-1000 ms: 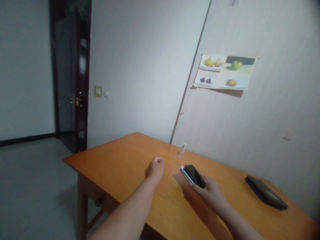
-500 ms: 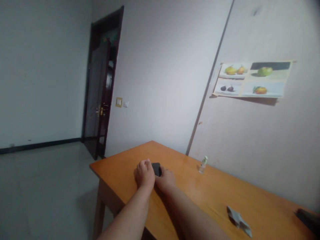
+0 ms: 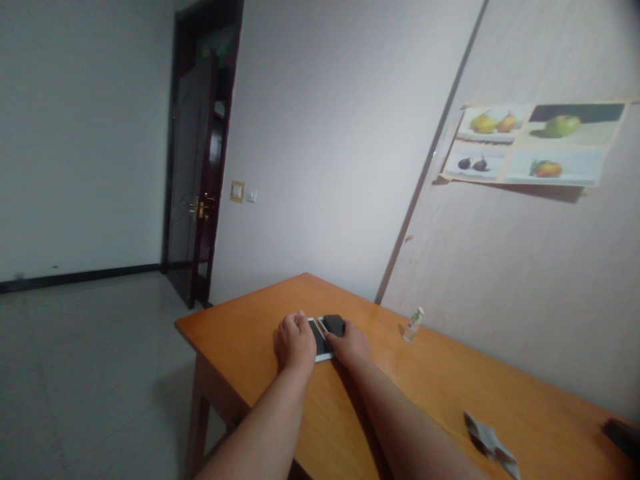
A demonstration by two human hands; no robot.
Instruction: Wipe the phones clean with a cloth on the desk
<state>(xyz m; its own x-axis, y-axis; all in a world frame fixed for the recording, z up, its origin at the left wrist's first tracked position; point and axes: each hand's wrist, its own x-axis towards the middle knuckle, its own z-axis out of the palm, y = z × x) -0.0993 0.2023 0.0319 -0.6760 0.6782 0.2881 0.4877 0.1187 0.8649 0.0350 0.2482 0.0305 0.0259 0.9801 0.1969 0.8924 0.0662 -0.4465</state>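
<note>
A smartphone [image 3: 319, 340] with a white edge and dark screen lies on the wooden table [image 3: 260, 308]. My left hand [image 3: 294, 341] wraps its left side, fingers curled and partly hidden. To the right, my right hand [image 3: 352, 345] grips a small black rectangular object [image 3: 335, 325], thumb on its near side. This black piece sits over another white-edged strip beside the phone; whether that strip belongs to a second device I cannot tell.
A small clear bottle [image 3: 413, 325] with a pale green top stands near the wall. A crumpled grey cloth [image 3: 491, 443] lies at the front right, and a dark object [image 3: 621, 433] at the right edge. A fruit poster [image 3: 535, 143] hangs above.
My right hand has moved right, away from my left, with the black object. The white-edged phone now shows between the hands. The whole view has shifted slightly.
</note>
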